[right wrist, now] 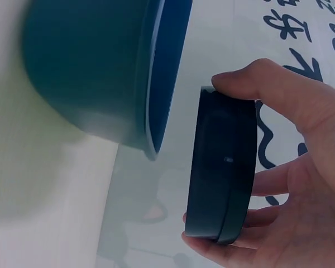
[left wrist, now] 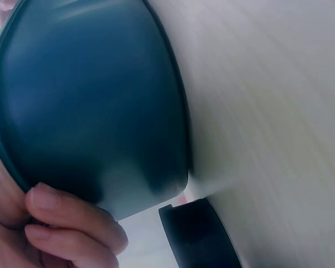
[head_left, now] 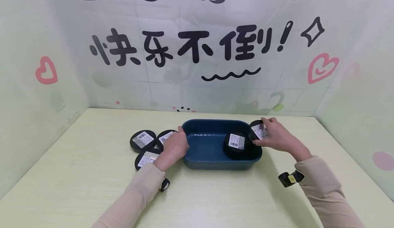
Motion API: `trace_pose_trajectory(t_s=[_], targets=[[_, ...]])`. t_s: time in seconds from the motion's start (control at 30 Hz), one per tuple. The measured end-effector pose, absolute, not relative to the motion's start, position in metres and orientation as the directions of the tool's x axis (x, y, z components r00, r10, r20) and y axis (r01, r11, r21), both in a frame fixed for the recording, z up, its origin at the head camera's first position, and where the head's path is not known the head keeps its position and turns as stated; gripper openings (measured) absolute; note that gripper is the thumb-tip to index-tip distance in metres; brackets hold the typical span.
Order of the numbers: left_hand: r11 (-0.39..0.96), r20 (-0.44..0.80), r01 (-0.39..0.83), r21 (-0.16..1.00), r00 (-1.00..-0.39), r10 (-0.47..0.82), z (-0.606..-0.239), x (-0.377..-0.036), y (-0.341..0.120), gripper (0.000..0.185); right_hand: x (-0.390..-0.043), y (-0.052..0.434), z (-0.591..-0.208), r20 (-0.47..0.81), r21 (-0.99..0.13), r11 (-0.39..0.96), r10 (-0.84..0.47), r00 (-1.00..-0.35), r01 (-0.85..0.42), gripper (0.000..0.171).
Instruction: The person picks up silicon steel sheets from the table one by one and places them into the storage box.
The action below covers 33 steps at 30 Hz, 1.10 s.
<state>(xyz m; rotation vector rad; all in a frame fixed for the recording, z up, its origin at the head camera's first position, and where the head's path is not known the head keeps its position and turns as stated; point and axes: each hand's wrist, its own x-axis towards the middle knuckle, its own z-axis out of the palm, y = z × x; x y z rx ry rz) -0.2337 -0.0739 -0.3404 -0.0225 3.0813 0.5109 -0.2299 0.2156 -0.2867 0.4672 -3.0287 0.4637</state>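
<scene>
A dark blue rectangular basin [head_left: 206, 165] with rounded corners stands on the table. My left hand [head_left: 176, 148] grips its left rim, and the curled fingers [left wrist: 72, 223] show against the wall in the left wrist view. With thumb and fingers, my right hand [head_left: 278, 135] holds a black round container [right wrist: 220, 167] by its edges, above the basin's right end. That container carries a white label on top, seen tilted in the head view. Inside the basin, on the right, sits another labelled black round container [head_left: 236, 142]; whether more lie beneath it I cannot tell.
Left of the basin lie several more black round containers: one at the back left [head_left: 143, 140], one partly behind my left hand [head_left: 163, 137] and one in front [head_left: 146, 157]. Printed wall sheets [head_left: 191, 91] close off the back and sides of the table [head_left: 215, 200].
</scene>
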Motion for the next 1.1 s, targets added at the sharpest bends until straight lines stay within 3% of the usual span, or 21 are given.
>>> trace_pose_trajectory(t_s=[1.1], targets=[[0.947, -0.034, -0.023, 0.321, -0.999, -0.013, -0.340, -0.234, -0.073, 0.062, -0.234, 0.177, -0.298, 0.086, -0.297, 0.865, -0.398, -0.913, -0.405, 0.077]])
